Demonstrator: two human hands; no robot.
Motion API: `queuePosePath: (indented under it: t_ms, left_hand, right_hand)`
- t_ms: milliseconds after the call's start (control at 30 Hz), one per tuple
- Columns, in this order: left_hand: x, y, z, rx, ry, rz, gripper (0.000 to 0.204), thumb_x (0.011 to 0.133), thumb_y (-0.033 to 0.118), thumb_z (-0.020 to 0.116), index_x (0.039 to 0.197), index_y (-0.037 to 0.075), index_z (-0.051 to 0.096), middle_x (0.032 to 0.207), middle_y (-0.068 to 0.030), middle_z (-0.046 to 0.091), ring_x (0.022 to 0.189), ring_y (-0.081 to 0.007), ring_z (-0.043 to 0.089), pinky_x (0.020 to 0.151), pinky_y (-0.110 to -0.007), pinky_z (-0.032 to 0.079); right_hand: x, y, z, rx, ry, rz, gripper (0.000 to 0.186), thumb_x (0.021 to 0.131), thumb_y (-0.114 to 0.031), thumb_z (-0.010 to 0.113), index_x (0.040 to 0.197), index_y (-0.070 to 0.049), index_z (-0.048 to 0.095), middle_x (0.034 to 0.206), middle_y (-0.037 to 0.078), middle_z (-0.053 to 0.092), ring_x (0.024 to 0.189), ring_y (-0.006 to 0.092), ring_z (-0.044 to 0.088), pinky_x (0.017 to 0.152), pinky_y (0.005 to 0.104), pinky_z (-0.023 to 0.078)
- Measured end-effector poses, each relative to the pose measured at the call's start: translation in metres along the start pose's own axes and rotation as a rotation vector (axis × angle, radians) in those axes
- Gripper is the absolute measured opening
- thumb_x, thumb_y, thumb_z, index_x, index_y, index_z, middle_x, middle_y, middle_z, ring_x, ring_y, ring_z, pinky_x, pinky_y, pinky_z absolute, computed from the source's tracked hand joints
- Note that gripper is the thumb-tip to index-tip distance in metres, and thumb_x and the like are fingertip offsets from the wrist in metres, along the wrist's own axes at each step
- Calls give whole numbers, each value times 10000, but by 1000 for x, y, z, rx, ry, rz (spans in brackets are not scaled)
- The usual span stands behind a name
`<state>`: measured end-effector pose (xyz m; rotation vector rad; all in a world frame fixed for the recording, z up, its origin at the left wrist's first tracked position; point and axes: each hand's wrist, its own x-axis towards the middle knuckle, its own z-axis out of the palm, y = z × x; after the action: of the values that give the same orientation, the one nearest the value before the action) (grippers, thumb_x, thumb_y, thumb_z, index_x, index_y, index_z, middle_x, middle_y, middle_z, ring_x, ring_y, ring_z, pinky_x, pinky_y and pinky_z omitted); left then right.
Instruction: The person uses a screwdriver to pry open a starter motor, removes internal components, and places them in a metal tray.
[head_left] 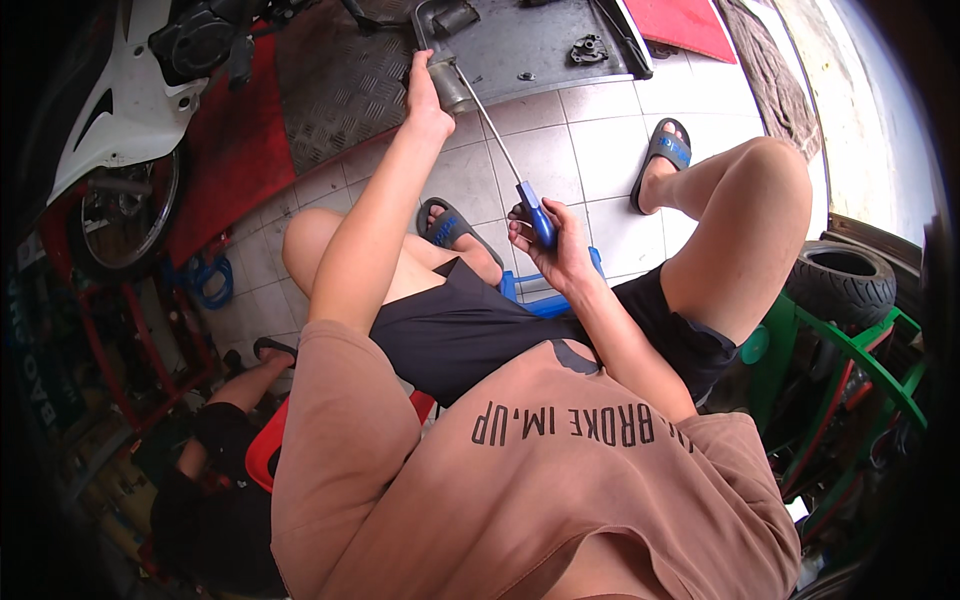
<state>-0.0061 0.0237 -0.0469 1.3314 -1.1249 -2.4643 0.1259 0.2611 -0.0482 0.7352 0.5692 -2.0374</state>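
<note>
My right hand (562, 248) is closed around the blue handle of a long screwdriver (541, 215), its fingers curled loosely. The thin metal shaft runs up and left, and its tip meets or lies right beside the end of a grey metal cylinder (455, 93). My left hand (425, 103) grips this cylinder from its left side, fingertips over the upper edge. A bent grey metal pipe (420, 22) shows just beyond the cylinder; I cannot tell if the two are joined. Both parts are at the near edge of a dark metal sheet (540, 45).
On the sheet lie a dark cast part (587, 50) and a small metal piece (525, 76). A white motorcycle (120, 95) stands at left. A blue stool (550, 305) is below me. At right, a tyre (843, 280) rests on a green rack (850, 345). Another person (225, 430) is at lower left.
</note>
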Motion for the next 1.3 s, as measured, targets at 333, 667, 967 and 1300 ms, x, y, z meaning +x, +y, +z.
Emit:
queuePosePath:
  t_ms: [333,667,967,1300]
  left_hand:
    - [-5,4,0,-21,27,-5,294,817,419,579,802,126,599,713,-30,609,635,-185,595,603,-344,506]
    - [-5,6,-1,-24,18,10,287,824,414,573,836,128,598,750,-25,618,670,-176,600,622,-334,503]
    - [0,4,-4,-38,20,1,286,830,410,560,839,126,598,745,-33,619,665,-183,607,622,-347,518]
    - [1,4,-7,-45,-11,-3,300,832,416,552,851,119,593,741,-39,612,656,-186,602,606,-351,517]
  right_hand:
    - [-5,5,5,-121,124,-139,231,916,-156,551,1090,-7,516,986,91,573,896,185,576,858,369,502]
    - [-5,1,10,35,51,-37,256,897,-141,593,1103,-11,511,884,76,573,889,170,579,827,352,506]
    - [-5,4,9,-19,29,-152,276,886,-167,617,1093,-10,524,884,62,578,906,172,582,823,333,499]
    - [-2,5,1,-156,225,-203,243,910,-250,596,1037,-52,535,927,72,628,885,176,575,785,334,464]
